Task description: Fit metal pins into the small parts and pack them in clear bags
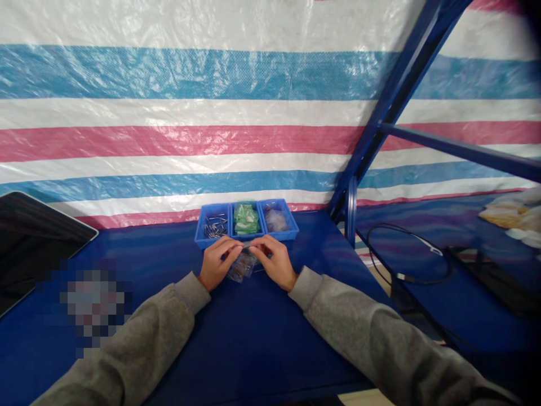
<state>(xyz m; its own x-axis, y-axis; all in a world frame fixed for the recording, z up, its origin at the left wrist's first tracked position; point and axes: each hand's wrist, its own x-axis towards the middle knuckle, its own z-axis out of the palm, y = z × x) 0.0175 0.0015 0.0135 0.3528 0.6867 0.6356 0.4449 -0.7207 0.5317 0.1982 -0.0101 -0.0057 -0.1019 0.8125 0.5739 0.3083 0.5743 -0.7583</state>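
Observation:
Near the front of the blue bins, my left hand [217, 262] and my right hand [274, 261] are both closed in a pinch. Between their fingertips they hold a small, thin greyish piece [247, 246], too small to make out its kind. Just below it, clear plastic bags [240, 268] with small contents lie on the table. A thin metal piece [259, 270] rests beside my right hand. Behind my hands, the left bin [202, 231] holds loose thin metal parts [215, 226], the middle one green packets [245, 219], the right one clear plastic bags [276, 220].
The blue table [253, 349] ends at a gap on the right, where a blue metal frame [350, 211] rises. Beyond it a black cable [406, 279] lies on another blue surface. A dark screen [34, 242] stands at left, near a blurred-out patch [95, 301]. Striped sheeting [190, 135] hangs behind.

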